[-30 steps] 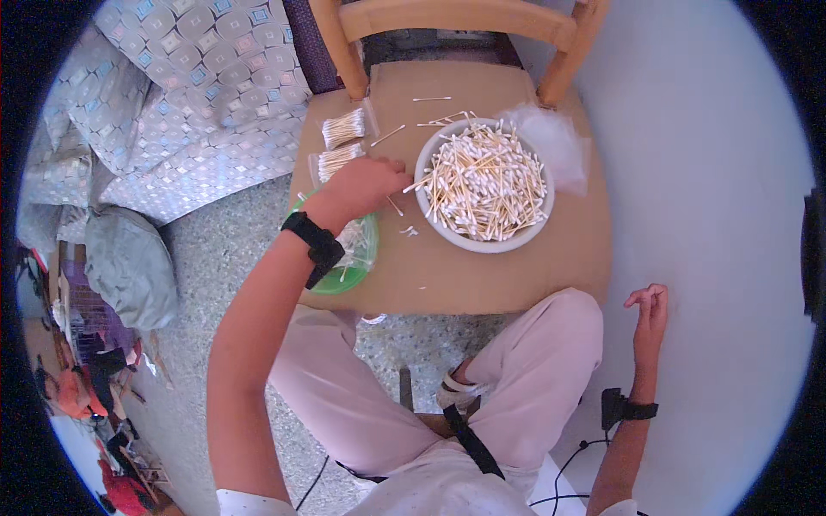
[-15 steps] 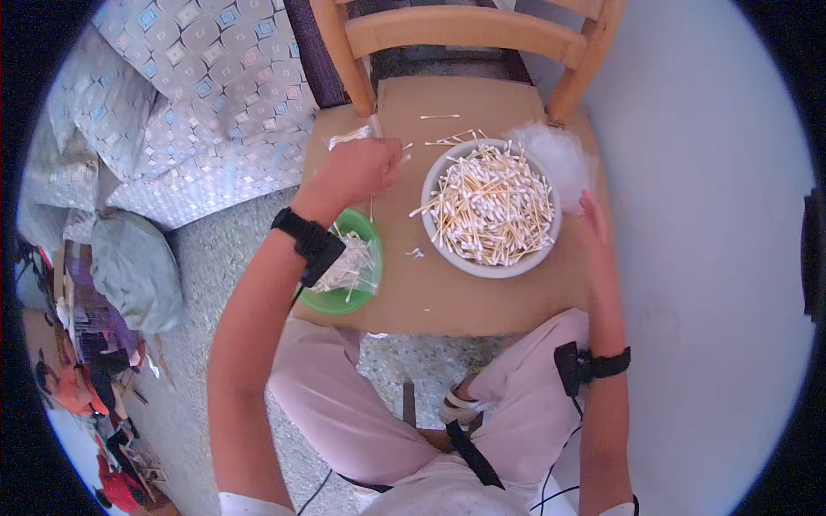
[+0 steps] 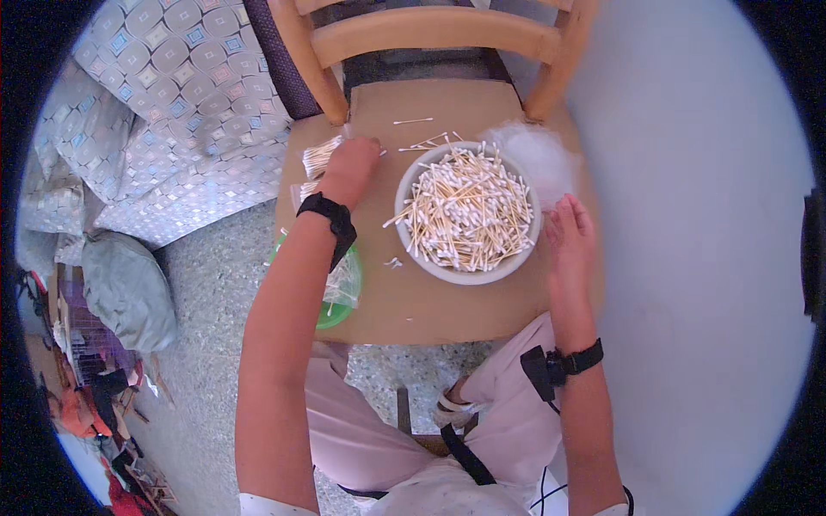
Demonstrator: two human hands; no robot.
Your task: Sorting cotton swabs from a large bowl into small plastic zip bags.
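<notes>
A round white bowl [image 3: 469, 278] heaped with cotton swabs [image 3: 469, 206] stands on the cardboard-covered chair seat. Left of it, my left hand [image 3: 354, 166] is closed, knuckles up, beside a bundle of swabs [image 3: 322, 158] in clear plastic. Its fingertips and whatever they hold are hidden. My right hand [image 3: 571, 236] is at the bowl's right side, its bent fingers closed on the edge of the clear plastic bags [image 3: 535, 163]. Partly under my left forearm sits a green bowl [image 3: 334, 317] with bagged swabs [image 3: 342, 284].
Loose swabs [image 3: 426, 143] lie beyond the white bowl, and white scraps [image 3: 393, 262] lie nearer me. The wooden chair back [image 3: 439, 34] rises at the far side. A pale wall [image 3: 688, 258] borders the right; patterned cloth [image 3: 189, 95] hangs at left.
The view has shifted, so the chair and bowl appear farther left. More of the swab bundle beside my left hand shows. My right hand's fingers have bent inward at the plastic bags.
</notes>
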